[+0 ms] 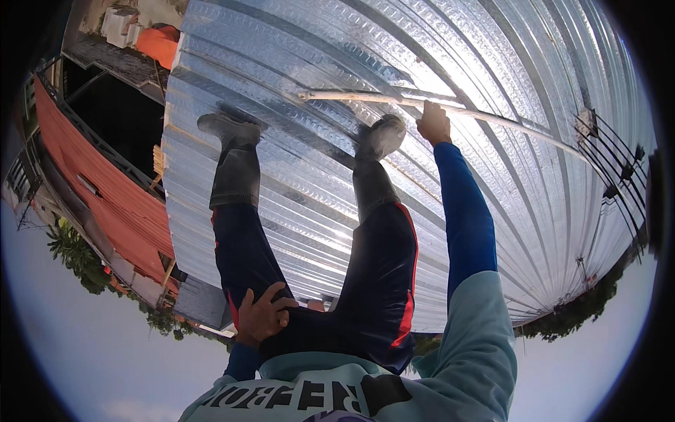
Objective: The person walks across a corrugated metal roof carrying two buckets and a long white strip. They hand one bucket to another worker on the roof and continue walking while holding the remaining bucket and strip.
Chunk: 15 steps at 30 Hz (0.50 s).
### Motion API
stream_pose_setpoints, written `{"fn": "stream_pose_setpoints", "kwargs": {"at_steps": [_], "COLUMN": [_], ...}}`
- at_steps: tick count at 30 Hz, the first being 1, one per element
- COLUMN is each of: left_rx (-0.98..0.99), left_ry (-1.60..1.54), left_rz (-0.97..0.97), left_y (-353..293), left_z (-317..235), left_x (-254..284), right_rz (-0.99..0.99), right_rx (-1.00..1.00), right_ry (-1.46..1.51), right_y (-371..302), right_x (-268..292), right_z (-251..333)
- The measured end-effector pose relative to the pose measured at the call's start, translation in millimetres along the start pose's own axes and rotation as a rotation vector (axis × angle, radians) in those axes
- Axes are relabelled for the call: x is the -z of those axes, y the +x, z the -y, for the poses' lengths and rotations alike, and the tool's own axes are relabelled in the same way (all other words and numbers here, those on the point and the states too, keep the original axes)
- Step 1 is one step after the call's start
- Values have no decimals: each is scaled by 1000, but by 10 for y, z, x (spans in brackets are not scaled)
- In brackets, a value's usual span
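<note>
Out ahead, my right hand (434,124) is closed round a long, thin, pale pole (351,96). This pole lies across the ridges of a shiny corrugated metal roof (309,148), stretching from near my feet toward the far right. Against my left thigh rests my left hand (264,314), fingers spread and holding nothing. My two grey boots (235,176) are on the metal sheets, with the right one (383,137) close to the pole.
The metal roof's edge (169,133) runs along my left. Beyond it are a dark opening (105,105) and a lower reddish roof (105,190). An orange object (158,46) lies at upper left. Several thin dark rods (619,172) stick out at far right.
</note>
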<state>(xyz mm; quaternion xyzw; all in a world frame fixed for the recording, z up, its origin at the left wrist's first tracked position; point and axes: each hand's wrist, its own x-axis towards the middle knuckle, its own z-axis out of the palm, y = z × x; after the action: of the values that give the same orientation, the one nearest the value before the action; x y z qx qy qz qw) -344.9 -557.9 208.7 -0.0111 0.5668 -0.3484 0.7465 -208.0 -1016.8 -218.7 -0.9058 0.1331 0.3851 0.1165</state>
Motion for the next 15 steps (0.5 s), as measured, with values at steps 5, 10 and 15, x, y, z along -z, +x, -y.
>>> {"fn": "stream_pose_setpoints", "kwargs": {"at_steps": [5, 10, 15], "left_rx": [13, 9, 42], "left_ry": [-84, -49, 262], "left_rz": [31, -67, -137], "left_y": [18, 46, 166], "left_z": [-60, -253, -355], "left_x": [51, -66, -228], "right_rz": [-22, 21, 77], "right_rx": [27, 14, 353], "right_ry": [-157, -215, 28], "right_y": [610, 557, -409], "right_x": [-637, -677, 291], "right_z": [-61, -14, 597]}}
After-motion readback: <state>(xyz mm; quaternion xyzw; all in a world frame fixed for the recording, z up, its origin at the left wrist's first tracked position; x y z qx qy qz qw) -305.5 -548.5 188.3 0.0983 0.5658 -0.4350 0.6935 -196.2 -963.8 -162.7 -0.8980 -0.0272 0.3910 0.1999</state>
